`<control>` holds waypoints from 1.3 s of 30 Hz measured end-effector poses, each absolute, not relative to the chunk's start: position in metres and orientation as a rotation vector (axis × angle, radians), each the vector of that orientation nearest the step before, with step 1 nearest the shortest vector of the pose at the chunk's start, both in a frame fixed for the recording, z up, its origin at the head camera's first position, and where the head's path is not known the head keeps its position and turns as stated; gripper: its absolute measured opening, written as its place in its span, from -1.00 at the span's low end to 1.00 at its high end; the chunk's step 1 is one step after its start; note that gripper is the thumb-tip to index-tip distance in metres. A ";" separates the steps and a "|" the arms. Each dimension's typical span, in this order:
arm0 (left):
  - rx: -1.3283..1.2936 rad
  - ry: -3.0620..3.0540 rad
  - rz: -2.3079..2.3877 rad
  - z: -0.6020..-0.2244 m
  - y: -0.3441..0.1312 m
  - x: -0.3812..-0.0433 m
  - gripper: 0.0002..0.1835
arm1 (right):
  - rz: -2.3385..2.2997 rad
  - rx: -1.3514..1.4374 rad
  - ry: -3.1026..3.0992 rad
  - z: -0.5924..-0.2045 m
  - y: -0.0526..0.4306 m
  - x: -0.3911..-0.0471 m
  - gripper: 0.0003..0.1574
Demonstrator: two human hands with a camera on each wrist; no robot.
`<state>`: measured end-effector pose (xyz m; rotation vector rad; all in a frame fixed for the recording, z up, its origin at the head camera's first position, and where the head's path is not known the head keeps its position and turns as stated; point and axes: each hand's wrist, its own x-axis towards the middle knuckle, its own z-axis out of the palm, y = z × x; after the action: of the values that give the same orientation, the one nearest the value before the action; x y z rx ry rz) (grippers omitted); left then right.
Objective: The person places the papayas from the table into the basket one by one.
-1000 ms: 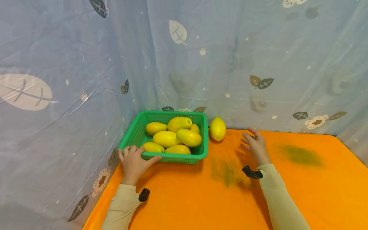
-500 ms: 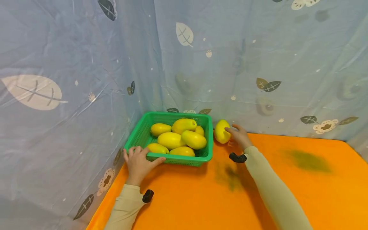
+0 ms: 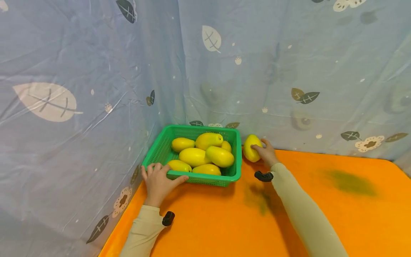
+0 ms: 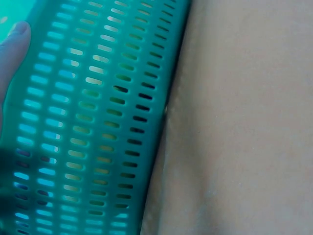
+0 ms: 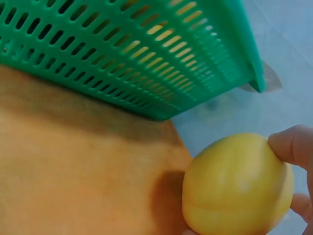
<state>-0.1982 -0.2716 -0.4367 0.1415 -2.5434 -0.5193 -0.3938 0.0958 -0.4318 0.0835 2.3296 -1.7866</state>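
Note:
A green perforated plastic basket holds several smooth yellow oval fruits. My left hand grips its near left rim, fingers over the edge and thumb along the outside. The left wrist view shows the thumb at the basket's slotted wall. One more yellow oval fruit is just right of the basket, beside the back curtain. My right hand holds this fruit from its right side. In the right wrist view, the thumb presses its upper side, and part of the hand is cut off.
An orange cloth covers the table, with a dark green stain at the right. Pale blue patterned curtains hang along the left side and the back, close against the basket.
My right hand has moved left to the lone fruit and taken hold of it, and the fruit now leans differently. My left hand stays on the basket rim. The head view has shifted slightly.

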 end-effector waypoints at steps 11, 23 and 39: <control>0.142 -2.558 -0.544 -0.437 -0.276 -0.199 -0.21 | -1.926 -0.144 2.256 -0.350 0.100 -0.370 -0.02; 0.156 -2.593 -0.515 -0.436 -0.273 -0.198 -0.17 | -1.550 -0.665 2.272 -0.312 0.007 -0.310 -0.12; 0.146 -2.573 -0.529 -0.437 -0.273 -0.198 -0.22 | -1.077 -0.855 2.476 -0.352 -0.042 -0.298 -0.25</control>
<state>-0.1983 -0.2726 -0.4373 0.1459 -2.5728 -0.5290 -0.2984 -0.0416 -0.3517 -0.8548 2.4757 -1.0770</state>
